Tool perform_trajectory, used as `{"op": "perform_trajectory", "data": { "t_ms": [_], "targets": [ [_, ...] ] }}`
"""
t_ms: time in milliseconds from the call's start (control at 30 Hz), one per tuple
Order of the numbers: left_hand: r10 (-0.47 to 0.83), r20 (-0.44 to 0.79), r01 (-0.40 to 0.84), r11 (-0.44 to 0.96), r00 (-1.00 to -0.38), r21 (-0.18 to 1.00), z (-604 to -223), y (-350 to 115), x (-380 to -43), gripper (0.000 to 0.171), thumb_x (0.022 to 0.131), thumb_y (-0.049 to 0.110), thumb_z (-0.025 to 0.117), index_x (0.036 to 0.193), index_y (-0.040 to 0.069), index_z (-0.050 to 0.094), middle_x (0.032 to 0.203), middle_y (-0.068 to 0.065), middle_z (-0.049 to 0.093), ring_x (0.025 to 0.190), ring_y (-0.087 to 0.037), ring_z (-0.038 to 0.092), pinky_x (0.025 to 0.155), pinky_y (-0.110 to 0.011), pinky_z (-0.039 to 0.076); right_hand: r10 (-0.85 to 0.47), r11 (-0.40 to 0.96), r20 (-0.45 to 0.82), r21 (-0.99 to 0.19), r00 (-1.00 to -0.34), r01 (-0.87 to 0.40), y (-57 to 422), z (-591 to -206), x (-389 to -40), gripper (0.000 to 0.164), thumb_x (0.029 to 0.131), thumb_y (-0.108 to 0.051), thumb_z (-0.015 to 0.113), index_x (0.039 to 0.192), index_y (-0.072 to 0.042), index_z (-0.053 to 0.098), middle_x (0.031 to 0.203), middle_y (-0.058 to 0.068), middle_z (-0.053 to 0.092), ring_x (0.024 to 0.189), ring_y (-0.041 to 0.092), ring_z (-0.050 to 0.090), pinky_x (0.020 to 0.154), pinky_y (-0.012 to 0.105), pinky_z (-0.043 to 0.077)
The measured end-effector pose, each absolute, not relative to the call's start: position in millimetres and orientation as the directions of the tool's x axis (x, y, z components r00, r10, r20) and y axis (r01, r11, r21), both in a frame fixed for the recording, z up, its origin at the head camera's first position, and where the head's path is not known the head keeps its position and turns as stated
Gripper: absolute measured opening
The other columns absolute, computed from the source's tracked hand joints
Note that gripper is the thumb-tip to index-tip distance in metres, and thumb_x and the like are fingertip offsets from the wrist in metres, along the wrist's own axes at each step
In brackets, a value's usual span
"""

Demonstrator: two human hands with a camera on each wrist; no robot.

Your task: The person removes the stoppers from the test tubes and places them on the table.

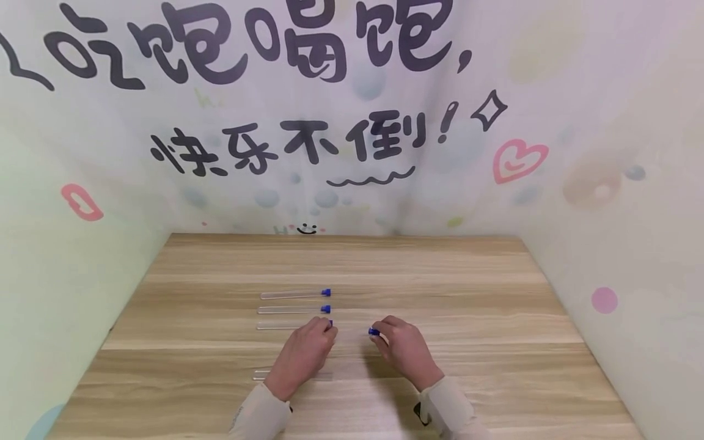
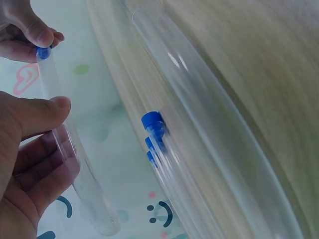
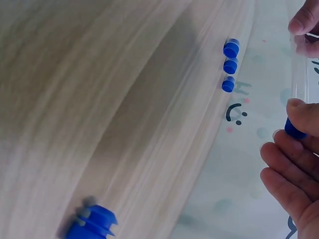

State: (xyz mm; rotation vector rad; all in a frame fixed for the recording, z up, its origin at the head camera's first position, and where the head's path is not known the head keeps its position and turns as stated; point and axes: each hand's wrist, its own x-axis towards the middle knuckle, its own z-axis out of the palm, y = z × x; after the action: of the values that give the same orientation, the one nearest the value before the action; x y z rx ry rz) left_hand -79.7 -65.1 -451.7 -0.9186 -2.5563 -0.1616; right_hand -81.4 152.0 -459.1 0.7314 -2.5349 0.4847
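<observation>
In the left wrist view my left hand (image 2: 37, 164) grips a clear test tube (image 2: 89, 184) between thumb and fingers, its rounded end pointing down. At the tube's other end my right hand (image 3: 304, 149) pinches a blue cap (image 3: 294, 129) right at the mouth. From the head view, the left hand (image 1: 308, 345) and the right hand (image 1: 404, 345) are held a short way apart over the table, blue cap in the right fingertips. Beyond the left hand lie three capped tubes (image 1: 291, 310) in parallel, the nearest partly behind that hand.
A clear tube without a cap (image 2: 199, 104) lies on the wooden table (image 1: 484, 275), partly under the left arm in the head view. One loose blue cap (image 3: 92, 224) rests on the table below the right wrist. A printed cloth (image 1: 357, 201) stands behind the table.
</observation>
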Motion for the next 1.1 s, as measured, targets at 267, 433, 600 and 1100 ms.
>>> {"op": "perform_trajectory", "data": {
  "t_ms": [267,433,600,1100],
  "targets": [
    [0.591,0.416,0.632,0.774,-0.691,-0.051,-450,-66,-82,0.007,0.078,0.007,0.075,0.084,0.008,0.071,0.079,-0.001,0.06,0.071,-0.011,0.056,0.059,-0.019,0.051,-0.447,0.777,0.519,-0.177,-0.728,-0.604,153,-460,-84,0.013,0.073,-0.012,0.081,0.082,-0.011,0.072,0.08,-0.004,0.067,0.069,0.007,0.064,0.061,0.021,0.053],
    [0.589,0.405,0.625,0.779,-0.7,-0.053,-449,-67,-82,0.007,0.08,0.006,0.074,0.086,0.008,0.072,0.082,-0.002,0.062,0.074,-0.011,0.058,0.061,-0.019,0.052,-0.469,0.766,0.511,-0.17,-0.72,-0.62,154,-458,-85,0.013,0.074,-0.012,0.08,0.083,-0.011,0.072,0.081,-0.003,0.067,0.071,0.007,0.064,0.062,0.022,0.053],
    [0.573,0.396,0.613,0.79,-0.718,-0.031,-448,-69,-83,0.007,0.08,0.008,0.074,0.087,0.008,0.073,0.082,-0.002,0.062,0.074,-0.012,0.058,0.06,-0.02,0.052,-0.449,0.774,0.499,-0.198,-0.741,-0.602,159,-454,-86,0.015,0.073,-0.01,0.081,0.084,-0.009,0.071,0.084,-0.002,0.066,0.073,0.009,0.064,0.064,0.023,0.054],
    [0.518,0.419,0.587,0.808,-0.745,0.045,-454,-93,-87,0.013,0.074,0.002,0.077,0.084,0.005,0.069,0.08,-0.003,0.059,0.075,-0.014,0.057,0.065,-0.025,0.053,-0.303,0.824,0.45,-0.319,-0.84,-0.468,188,-448,-84,0.023,0.072,-0.005,0.08,0.086,-0.013,0.064,0.082,-0.004,0.064,0.071,0.012,0.063,0.062,0.027,0.052]
  ]
}}
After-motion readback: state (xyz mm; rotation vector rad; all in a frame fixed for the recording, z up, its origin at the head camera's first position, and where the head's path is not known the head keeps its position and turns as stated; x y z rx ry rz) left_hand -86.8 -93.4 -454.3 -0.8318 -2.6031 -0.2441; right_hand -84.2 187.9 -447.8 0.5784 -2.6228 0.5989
